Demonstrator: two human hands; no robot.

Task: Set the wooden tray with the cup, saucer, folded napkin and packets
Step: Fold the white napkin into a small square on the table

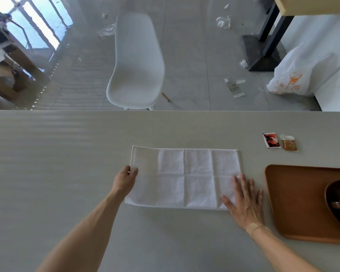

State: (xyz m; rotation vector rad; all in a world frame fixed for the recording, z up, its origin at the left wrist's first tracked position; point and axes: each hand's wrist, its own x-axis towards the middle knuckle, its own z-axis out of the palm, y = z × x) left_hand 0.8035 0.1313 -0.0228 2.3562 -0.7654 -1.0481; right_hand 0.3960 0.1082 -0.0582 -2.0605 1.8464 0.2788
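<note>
A white napkin [185, 177] lies spread flat in the middle of the grey table, showing fold creases. My left hand [126, 179] pinches its left edge. My right hand [245, 201] rests flat, fingers apart, on the napkin's near right corner. A wooden tray [294, 193] sits at the right, carrying a dark brown saucer [331, 205] with a cup cut off by the frame's edge. Beyond the tray lie a red packet [270, 140] and a brown packet [289, 143] side by side on the table.
The table's far edge [165, 110] runs across the middle of the view. Behind it stand a white chair [137, 61], a white plastic bag [298, 75] on the floor and a black table base [261, 52].
</note>
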